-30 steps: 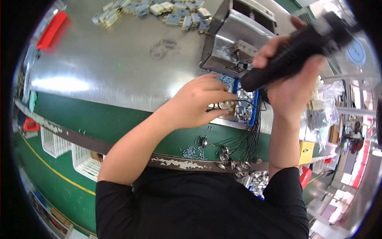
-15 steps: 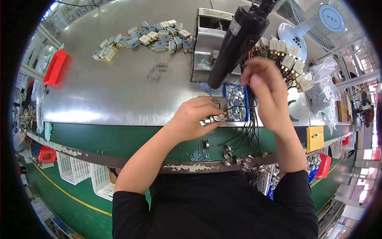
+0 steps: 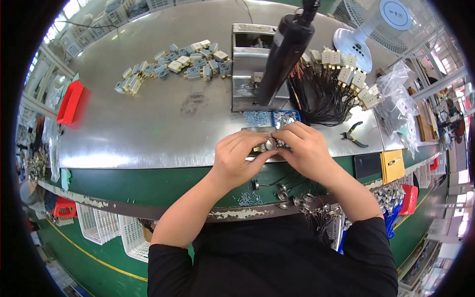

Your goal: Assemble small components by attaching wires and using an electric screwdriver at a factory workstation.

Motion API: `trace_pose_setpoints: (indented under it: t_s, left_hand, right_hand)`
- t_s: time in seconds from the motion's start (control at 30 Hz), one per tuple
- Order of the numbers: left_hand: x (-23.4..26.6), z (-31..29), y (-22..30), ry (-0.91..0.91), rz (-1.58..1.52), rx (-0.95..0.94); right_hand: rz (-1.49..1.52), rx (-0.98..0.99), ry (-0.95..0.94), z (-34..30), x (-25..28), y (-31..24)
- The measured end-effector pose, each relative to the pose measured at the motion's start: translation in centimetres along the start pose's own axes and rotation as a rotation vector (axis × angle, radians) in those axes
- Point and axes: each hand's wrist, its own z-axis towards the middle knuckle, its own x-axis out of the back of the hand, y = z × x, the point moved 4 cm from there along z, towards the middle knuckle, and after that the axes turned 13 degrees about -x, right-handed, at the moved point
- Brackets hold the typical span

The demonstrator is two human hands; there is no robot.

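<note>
A: What's in the hands?

B: A small metal part [image 3: 269,144] – roundish, shiny – pinched between both. Left hand [image 3: 237,157] has thumb and forefinger closed on it from the left, right hand [image 3: 306,151] has its fingertips closed on it from the right. The hands touch at the part. It sits just above the near edge of the steel bench top [image 3: 148,128], approx. mid-width.

A: Anything right behind it?

B: A blue parts tray [image 3: 277,118], two compartments w/ small screws, just beyond the knuckles. Behind that a grey metal fixture box [image 3: 247,74], and a black powered screwdriver [image 3: 284,52] hanging tilted in front of it, tip down near the tray – no hand on it.

A: Further out?

B: Right of the box: a bundle of black wires w/ beige connector blocks [image 3: 341,74], then black-handled pliers [image 3: 354,133] lying flat nr the right edge, clear plastic bags [image 3: 396,94] and a white fan [image 3: 381,24] at the far right corner. Far left: a scatter of grey and beige connector housings [image 3: 173,64]. A red bin [image 3: 69,101] at the left edge.

A: And below the top?

B: On the green front ledge [image 3: 148,183], loose screws [image 3: 247,199] and several wired metal parts [image 3: 297,198], just under the wrists.
</note>
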Motion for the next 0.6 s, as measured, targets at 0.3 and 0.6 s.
trace_pose_setpoints:
  t_s: [0.3,0.6]
  left_hand:
    - [-0.3,0.5,1.2,-0.026,-0.035,0.053]
    - [-2.5,-0.3,2.6,-0.401,-0.288,-0.134]
  right_hand:
    - [-0.122,0.323,0.174,-0.1,0.5,2.0]
    - [-0.65,-0.206,1.015,0.0,10.2,13.1]
